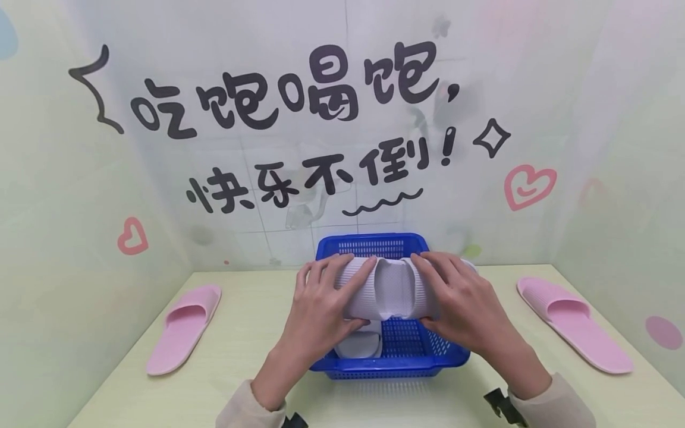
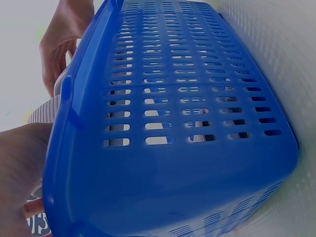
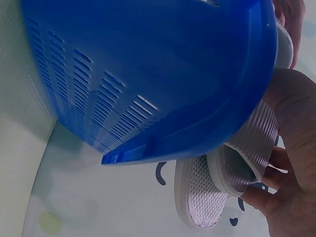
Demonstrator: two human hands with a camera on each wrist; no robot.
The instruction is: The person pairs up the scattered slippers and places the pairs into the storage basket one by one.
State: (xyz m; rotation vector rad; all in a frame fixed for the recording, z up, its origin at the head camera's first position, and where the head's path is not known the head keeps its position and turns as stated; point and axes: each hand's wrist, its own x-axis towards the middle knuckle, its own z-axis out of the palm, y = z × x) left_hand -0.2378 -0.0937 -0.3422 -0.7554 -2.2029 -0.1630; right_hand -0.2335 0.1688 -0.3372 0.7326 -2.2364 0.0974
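Two white ribbed slipper straps face each other above the blue basket. My left hand grips the left white slipper, thumb below and fingers over its strap. The right white slipper is held the same way by my right hand. In the right wrist view, my right hand curls round a ribbed strap, with a textured footbed beside it. How the two soles meet is hidden. Another white slipper lies in the basket's left side, partly covered by my left hand.
A pink slipper lies on the table at the left, and another pink slipper at the right. Behind the basket stands a wall panel with dark lettering. Side panels close in both ends of the table.
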